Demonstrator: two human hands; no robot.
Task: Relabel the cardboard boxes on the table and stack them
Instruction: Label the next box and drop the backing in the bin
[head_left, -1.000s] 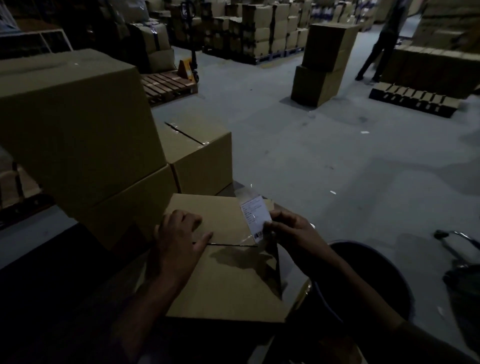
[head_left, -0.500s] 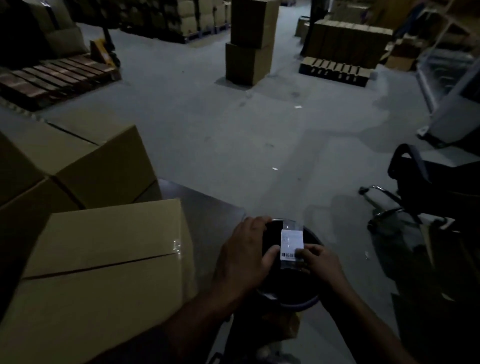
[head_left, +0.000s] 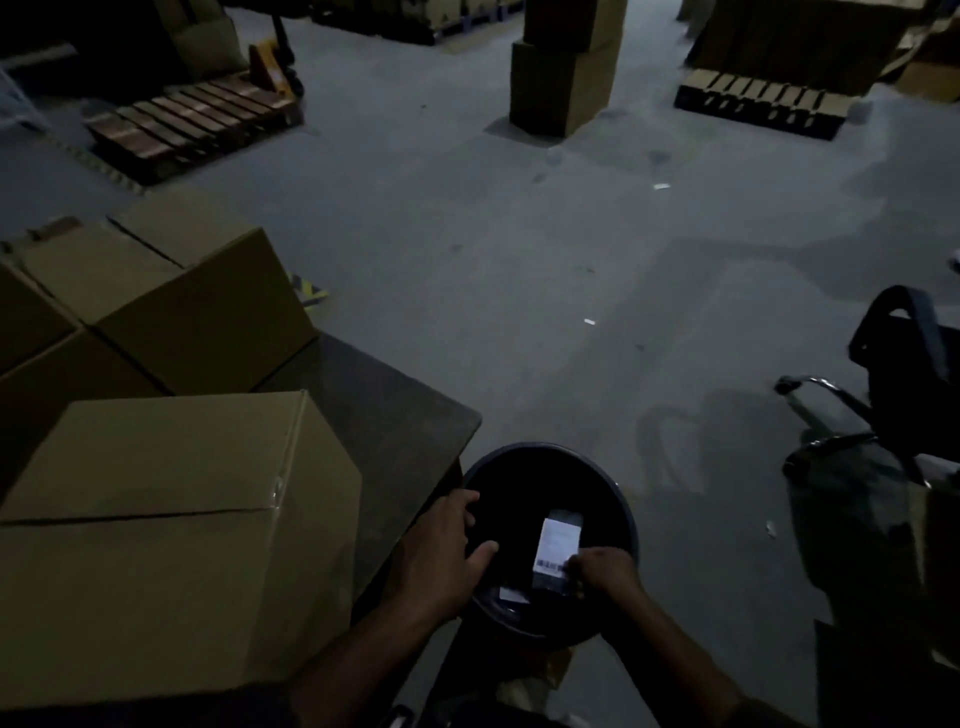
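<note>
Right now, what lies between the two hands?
Head view: only the dark open mouth of the bin lies between left hand and right hand, which pinches the label.

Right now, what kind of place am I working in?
Most likely a warehouse: stacked cardboard boxes stand on a bare concrete floor, with a wooden pallet and a pallet jack behind it.

Closed brown cardboard box (head_left: 156, 545) on table (head_left: 395, 415); peeled white label (head_left: 557, 545) above bin (head_left: 618, 499).

Head view, looking down, hands near
</note>
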